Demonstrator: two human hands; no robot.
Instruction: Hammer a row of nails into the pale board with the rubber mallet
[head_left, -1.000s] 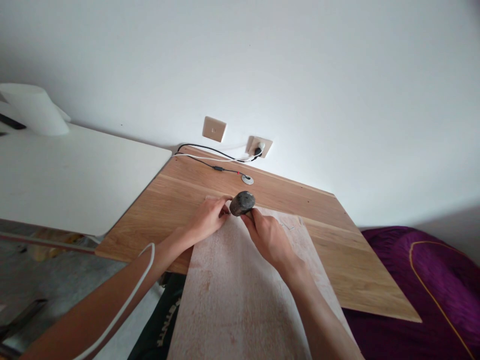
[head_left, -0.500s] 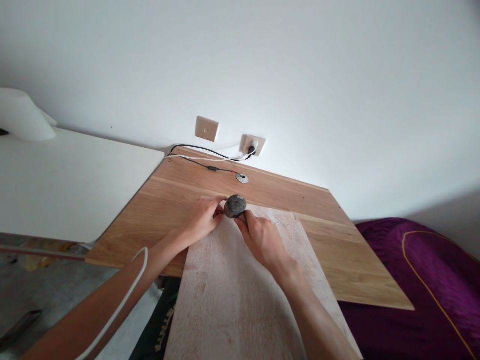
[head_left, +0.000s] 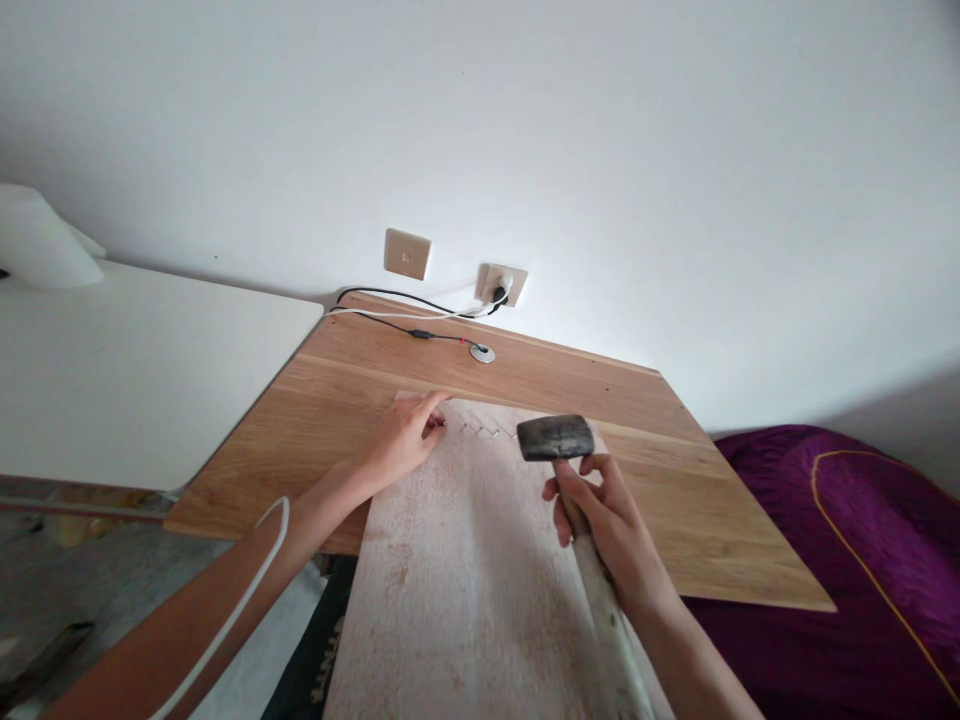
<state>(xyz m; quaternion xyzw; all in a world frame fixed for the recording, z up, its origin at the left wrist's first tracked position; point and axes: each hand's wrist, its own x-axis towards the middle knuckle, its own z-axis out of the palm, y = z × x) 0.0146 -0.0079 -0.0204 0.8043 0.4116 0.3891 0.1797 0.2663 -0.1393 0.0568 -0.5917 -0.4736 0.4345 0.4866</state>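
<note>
Hammer [head_left: 596, 580] being held above a pale board [head_left: 450, 570]

The hammer is being gripped by the right hand [head_left: 611, 515], its fingers being wrapped loosely around the handle. The dark hammer's head [head_left: 556, 438] is being held up just beyond these fingers, while the pale end of the handle is being pointed back toward the person. The fingers of the left hand [head_left: 405, 440] are being held bent at the board's far left corner, the tips being brought near one another; whether anything is being pinched between them cannot be told. A short row of thin nails [head_left: 481, 431] is being shown between the left fingertips and the hammer's head, starting just beside those fingertips.

Beneath the fingers of both hands, the board's far end is being carried by a wooden worktop [head_left: 705, 500]. Beyond the left fingers, a round cable outlet [head_left: 482, 353] is being reached by a dark cable [head_left: 421, 334], and farther off two plugs are being held by a wall socket [head_left: 502, 285]. Well to the left of the left fingers, a white object [head_left: 45, 240] is being borne by a white table [head_left: 180, 370]. Well to the right of the right fingers, purple fabric [head_left: 780, 650] is being seen.
</note>
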